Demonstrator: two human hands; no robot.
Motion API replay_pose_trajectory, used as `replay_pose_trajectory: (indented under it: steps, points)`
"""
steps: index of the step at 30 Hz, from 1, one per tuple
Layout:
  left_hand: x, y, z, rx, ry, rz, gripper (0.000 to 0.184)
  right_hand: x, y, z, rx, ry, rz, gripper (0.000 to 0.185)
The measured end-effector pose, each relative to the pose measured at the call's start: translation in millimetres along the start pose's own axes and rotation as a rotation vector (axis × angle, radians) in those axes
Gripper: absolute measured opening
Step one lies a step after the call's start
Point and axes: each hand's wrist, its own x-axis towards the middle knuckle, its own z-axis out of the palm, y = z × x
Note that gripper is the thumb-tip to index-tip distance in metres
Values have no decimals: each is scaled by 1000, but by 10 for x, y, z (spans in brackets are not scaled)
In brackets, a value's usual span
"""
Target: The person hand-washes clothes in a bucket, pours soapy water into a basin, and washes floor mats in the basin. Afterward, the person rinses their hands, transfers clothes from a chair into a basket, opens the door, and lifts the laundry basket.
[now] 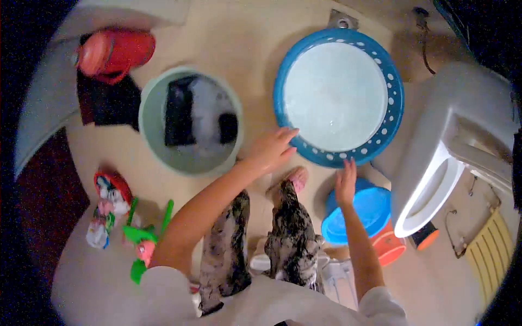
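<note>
A large blue basin with white dots on its rim stands on the floor ahead, its pale inside holding what looks like water. My left hand is at the near left of the rim, fingers stretched over the edge and thumb apart. At the near side, my right hand reaches up with extended fingers, their tips at the rim. Neither hand is visibly closed around it. To the left of my left hand, a pale green tub contains dark cloth and whitish suds.
A smaller blue basin and an orange container are beside my right forearm. A white washbasin juts out on the right, near a yellow slatted rack. On the left are a red flask-like container and green plastic pieces.
</note>
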Motion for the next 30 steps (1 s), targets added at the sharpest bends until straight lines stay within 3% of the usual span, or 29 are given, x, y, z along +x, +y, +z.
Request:
replay_pose_trajectory:
  steps: [1,3,4,5,6,7,8,9,10,11,16,22,30]
  points:
    - [-386,-59,-120,-208,39,18,41,-410,-47,-58,-17,-95,-111,46]
    - [-1333,-231,-371,-474,19,-499,42,-1396,-53,-178,-117,-332,-50,46]
    - [-1850,-285,-433,-206,146,-640,35,-2125,353,-47,-249,-481,11,46]
    - [-2541,-470,-296,174,258,-609,38,-2881,907,-25,-763,-883,-220,49]
    - [-3223,-565,-164,312,49,-806,41,-3140,603,-231,-869,-1270,-85,50]
    - [-3818,-428,-28,469,-194,-889,44,-3758,1048,-127,-1517,-1116,-375,49]
    - [-4585,-417,406,666,-373,-701,48,-4360,1475,-25,-2187,-942,-591,49]
    - [-4991,-166,645,385,-446,-844,49,-4229,1258,-337,-1873,-1091,-445,49]
    - [-5145,174,802,3,-331,-1120,49,-3929,995,-675,-1245,-1226,-126,48]
    - [-5265,481,931,-211,-242,-1270,49,-3738,872,-989,-910,-1245,70,48]
    - [-5317,1039,940,-484,122,-1378,51,-2457,332,-2186,-145,-914,523,47]
    - [-5541,1622,888,-473,410,-1569,53,-1777,-678,-2243,232,-849,608,46]
    - [-5689,1833,1431,-1025,579,-1637,56,-2492,-1570,-1248,409,-1104,790,45]
